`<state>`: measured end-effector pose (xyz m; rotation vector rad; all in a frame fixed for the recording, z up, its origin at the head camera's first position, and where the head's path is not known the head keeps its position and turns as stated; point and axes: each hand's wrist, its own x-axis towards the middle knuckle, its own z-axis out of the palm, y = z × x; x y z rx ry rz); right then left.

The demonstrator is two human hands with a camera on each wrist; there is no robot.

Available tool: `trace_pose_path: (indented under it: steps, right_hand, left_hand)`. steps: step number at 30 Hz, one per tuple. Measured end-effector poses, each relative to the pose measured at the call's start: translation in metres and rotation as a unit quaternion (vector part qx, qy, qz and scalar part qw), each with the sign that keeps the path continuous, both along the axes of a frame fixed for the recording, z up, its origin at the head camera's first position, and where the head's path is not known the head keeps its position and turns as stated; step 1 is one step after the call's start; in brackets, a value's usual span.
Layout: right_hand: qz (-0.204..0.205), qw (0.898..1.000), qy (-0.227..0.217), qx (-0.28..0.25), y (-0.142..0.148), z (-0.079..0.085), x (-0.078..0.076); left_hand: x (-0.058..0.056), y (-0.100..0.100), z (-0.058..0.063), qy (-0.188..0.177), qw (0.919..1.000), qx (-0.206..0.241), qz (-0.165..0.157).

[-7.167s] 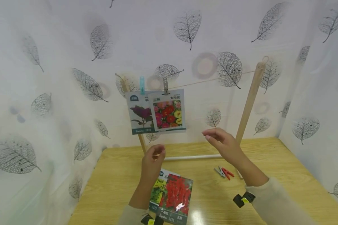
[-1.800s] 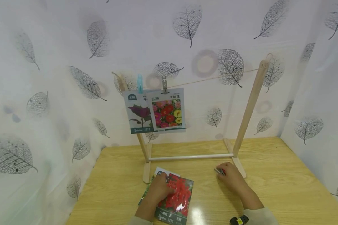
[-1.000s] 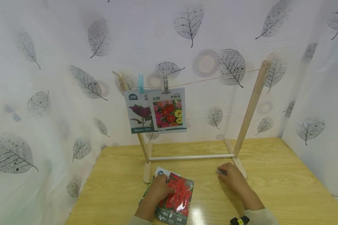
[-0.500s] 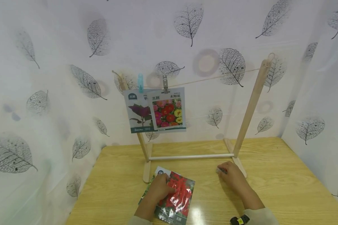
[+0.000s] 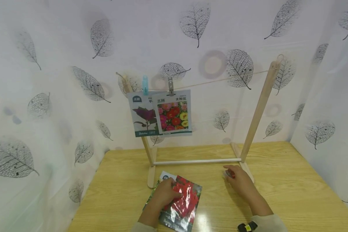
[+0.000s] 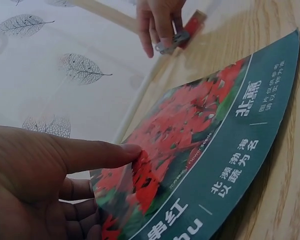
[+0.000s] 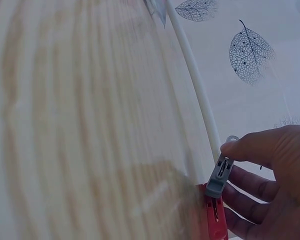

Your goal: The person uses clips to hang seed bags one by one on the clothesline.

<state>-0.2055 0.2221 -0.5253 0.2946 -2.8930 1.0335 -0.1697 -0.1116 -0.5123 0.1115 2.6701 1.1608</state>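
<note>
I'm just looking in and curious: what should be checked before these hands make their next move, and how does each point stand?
1. Left hand grips the red packet: ok, pinched by the thumb on top.
2. Only that packet is in its grip: cannot tell; a second packet lies partly hidden beneath.
3. Right hand has a clip: ok, the gray clip.
4. Gray clip separate from the red clip: cannot tell; they overlap in the right wrist view.
5. String has room: ok, bare right of the hung packets.
6. Hung packets apart: not ok; the mixed-flower packet overlaps the purple-leaf packet.
</note>
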Motion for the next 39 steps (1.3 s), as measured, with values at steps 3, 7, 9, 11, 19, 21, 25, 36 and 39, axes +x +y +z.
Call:
trace_pose_path:
  steps: [3,7,9,11,19,21,25,36,39]
  right_hand:
    - [-0.004,1.000,-0.009,-0.006,0.001,-0.001,-0.001]
    - [-0.004,1.000,-0.002,-0.011,0.001,-0.001,-0.003]
    - [-0.005,1.000,0.009,-0.013,0.001,-0.001,-0.004]
    - [-0.005,1.000,0.024,-0.014,0.001,0.000,-0.004]
    - [-0.012,0.998,0.057,-0.021,-0.001,0.003,-0.003]
    - [-0.013,0.998,0.055,-0.027,-0.002,0.004,-0.002]
    - [-0.013,0.998,0.045,-0.041,-0.003,0.004,-0.002]
    - [-0.024,0.997,0.021,-0.067,-0.003,0.010,0.000]
    - [-0.021,0.996,0.023,-0.082,-0.003,0.010,0.001]
  left_hand:
    - [0.001,0.000,0.001,-0.005,1.0000,0.007,-0.004]
    - [0.001,0.000,0.002,-0.004,0.9999,0.012,-0.006]
    - [0.001,0.000,0.003,-0.006,0.9999,0.014,-0.003]
    - [0.001,0.000,0.003,-0.009,0.9998,0.019,0.002]
    - [-0.001,0.000,0.002,-0.018,0.9989,0.039,0.016]
    - [-0.002,0.000,0.002,-0.021,0.9985,0.045,0.020]
    - [-0.003,-0.001,0.004,-0.037,0.9961,0.074,0.029]
    - [-0.003,-0.002,0.008,-0.023,0.9906,0.132,0.026]
    - [-0.003,-0.002,0.008,-0.014,0.9888,0.146,0.028]
